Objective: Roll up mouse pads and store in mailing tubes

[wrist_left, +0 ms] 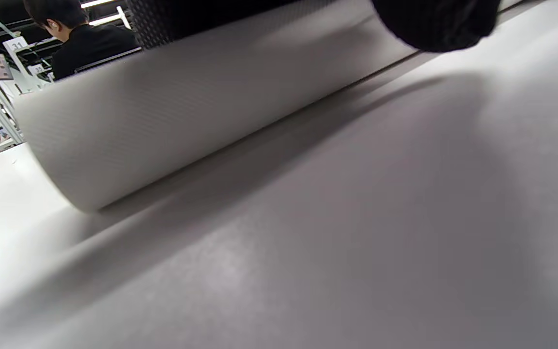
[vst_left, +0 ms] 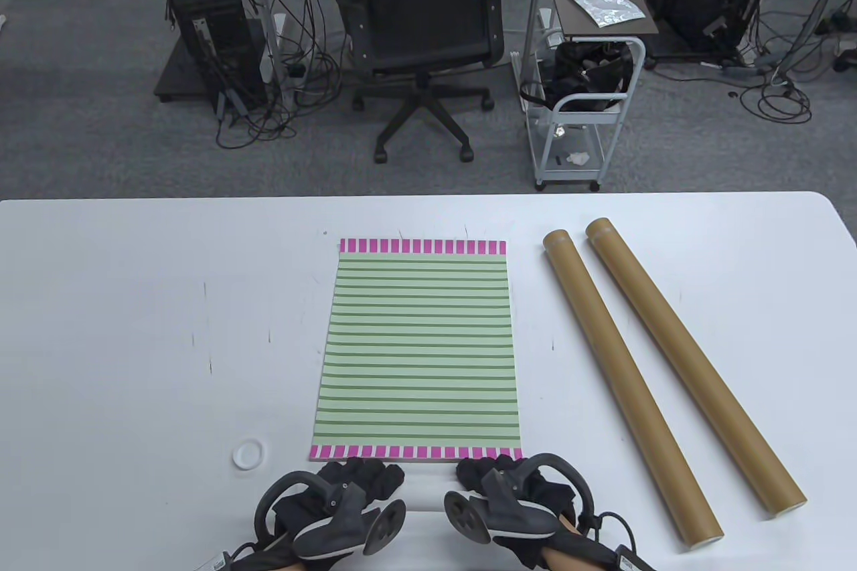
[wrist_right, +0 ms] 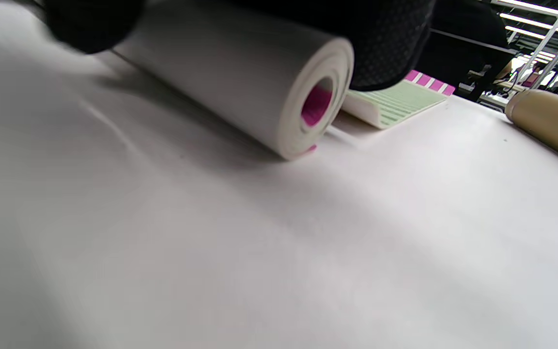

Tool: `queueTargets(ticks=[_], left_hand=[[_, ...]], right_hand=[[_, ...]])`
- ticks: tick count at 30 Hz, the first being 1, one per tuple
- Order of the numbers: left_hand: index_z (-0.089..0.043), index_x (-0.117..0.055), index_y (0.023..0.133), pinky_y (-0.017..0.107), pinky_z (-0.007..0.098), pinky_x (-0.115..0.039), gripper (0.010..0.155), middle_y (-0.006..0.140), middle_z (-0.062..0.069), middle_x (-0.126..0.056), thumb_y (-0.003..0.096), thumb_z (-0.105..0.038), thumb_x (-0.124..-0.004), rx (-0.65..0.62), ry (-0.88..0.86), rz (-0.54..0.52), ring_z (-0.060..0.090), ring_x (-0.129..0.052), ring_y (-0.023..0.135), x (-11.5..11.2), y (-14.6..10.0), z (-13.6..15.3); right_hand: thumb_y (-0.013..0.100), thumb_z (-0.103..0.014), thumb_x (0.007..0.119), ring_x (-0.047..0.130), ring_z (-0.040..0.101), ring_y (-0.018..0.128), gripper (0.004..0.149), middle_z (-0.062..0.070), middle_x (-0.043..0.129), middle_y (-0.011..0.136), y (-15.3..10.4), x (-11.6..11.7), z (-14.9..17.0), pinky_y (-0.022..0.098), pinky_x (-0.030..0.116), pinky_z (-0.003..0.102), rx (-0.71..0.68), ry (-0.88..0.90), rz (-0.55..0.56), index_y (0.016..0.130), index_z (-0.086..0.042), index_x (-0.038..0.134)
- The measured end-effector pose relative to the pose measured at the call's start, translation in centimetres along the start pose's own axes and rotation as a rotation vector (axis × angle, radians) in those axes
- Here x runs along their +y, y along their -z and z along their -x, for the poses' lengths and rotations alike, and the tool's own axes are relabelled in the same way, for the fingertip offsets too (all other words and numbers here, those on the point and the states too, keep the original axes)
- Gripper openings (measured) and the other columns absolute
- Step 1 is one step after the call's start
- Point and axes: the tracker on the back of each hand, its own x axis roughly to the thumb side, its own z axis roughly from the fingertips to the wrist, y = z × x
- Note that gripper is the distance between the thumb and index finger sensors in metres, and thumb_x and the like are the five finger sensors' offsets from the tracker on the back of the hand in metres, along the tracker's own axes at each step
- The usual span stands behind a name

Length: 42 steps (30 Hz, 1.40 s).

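Observation:
A green-striped mouse pad (vst_left: 418, 343) with pink end bands lies flat at the table's middle. Just in front of its near edge lies a rolled pad (vst_left: 430, 482), white outside and pink inside (wrist_right: 259, 82). Whether the roll is joined to the flat pad (wrist_right: 395, 104) I cannot tell. My left hand (vst_left: 361, 480) and right hand (vst_left: 492, 474) curl over the roll's two ends, fingers on top and thumbs on the near side. In the left wrist view the roll (wrist_left: 187, 106) fills the upper frame. Two brown mailing tubes (vst_left: 626, 380) (vst_left: 689, 363) lie side by side to the right.
A small white round cap (vst_left: 247, 454) lies on the white table (vst_left: 134, 330) left of the hands. One tube's end (wrist_right: 550, 118) shows at the right wrist view's edge. Beyond the table's far edge stand an office chair (vst_left: 425, 15) and a cart (vst_left: 582, 102).

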Motion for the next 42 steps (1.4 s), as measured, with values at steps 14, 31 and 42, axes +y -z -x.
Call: queueTargets(ticks=[14,31,42], left_hand=[[-0.044,-0.069,0.079,0.06,0.03,-0.084,0.047,0.066,-0.018,-0.088,0.0355,-0.058,-0.082,0.163,0.206,-0.373,0.003,-0.094,0.06,1.9,-0.8,1.8],[-0.042,-0.08,0.072,0.046,0.027,-0.09,0.047,0.055,-0.017,-0.097,0.0284,-0.059,-0.086,0.095,-0.07,-0.201,0.002,-0.101,0.045,1.3,-0.8,6.4],[-0.044,-0.07,0.078,0.064,0.029,-0.083,0.046,0.066,-0.02,-0.089,0.037,-0.063,-0.079,0.262,0.232,-0.517,0.001,-0.096,0.06,2.1,-2.3,6.2]], right_hand=[[0.037,-0.046,0.075,0.091,0.024,0.06,0.066,0.006,0.086,0.08,-0.1,-2.3,1.5,0.05,0.079,0.039,-0.03,0.474,0.1,0.096,-0.017,0.069],[0.037,-0.051,0.079,0.095,0.008,0.04,0.064,-0.008,0.086,0.068,1.0,-2.9,-2.5,0.037,0.085,0.026,-0.011,0.019,0.378,0.093,-0.026,0.06],[0.036,-0.048,0.083,0.095,0.01,0.031,0.062,-0.005,0.091,0.061,2.7,-4.0,0.4,0.03,0.085,0.027,-0.089,0.604,0.121,0.089,-0.02,0.07]])
